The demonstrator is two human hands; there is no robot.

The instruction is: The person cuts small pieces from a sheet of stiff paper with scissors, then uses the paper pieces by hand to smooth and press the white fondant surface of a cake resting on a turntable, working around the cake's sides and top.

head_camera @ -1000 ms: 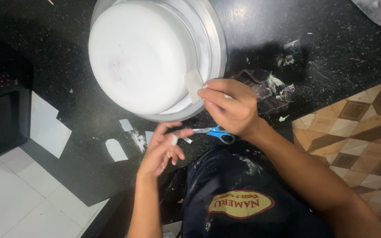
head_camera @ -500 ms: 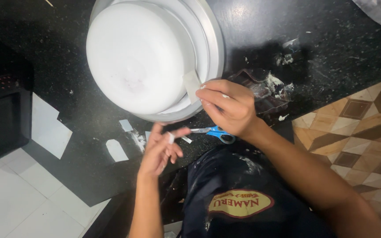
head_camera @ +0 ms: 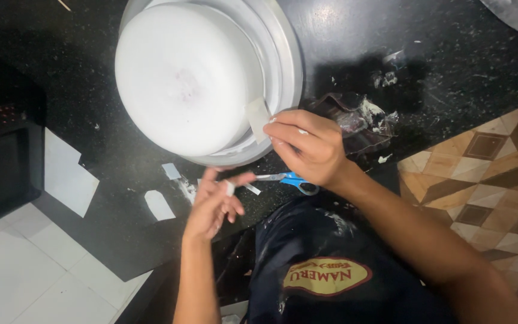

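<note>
1. Head view – the right hand (head_camera: 310, 150) reached up to the near edge of a round white cake (head_camera: 187, 78), which sat on a metal turntable (head_camera: 292, 66) on the black speckled counter (head_camera: 391, 36).
2. Its thumb and fingertips were pinched together on a small pale strip (head_camera: 258, 117) that lay against the cake's side; the other fingers were curled in, so the grip was closed on the strip.
3. The left hand (head_camera: 214, 207) hung lower, just off the counter's near edge, with the fingers loosely bent. A small white scrap (head_camera: 229, 188) was nipped between its thumb and forefinger – a light pinch rather than a full fist.
4. Blue-handled scissors (head_camera: 289, 180) lay on the counter between the two hands, just under the right wrist and touched by neither hand.
5. To the left of the left hand lay several white paper pieces (head_camera: 159, 205), loose on the dark surface.
6. Right of the turntable sat a dark crumpled wrapper (head_camera: 361, 123) smeared with white cream, just beside the right hand's knuckles.
7. A dark apron (head_camera: 325, 264) with a yellow oval patch filled the lower middle of the frame, and patterned floor tiles (head_camera: 487, 174) showed at the right.
</note>
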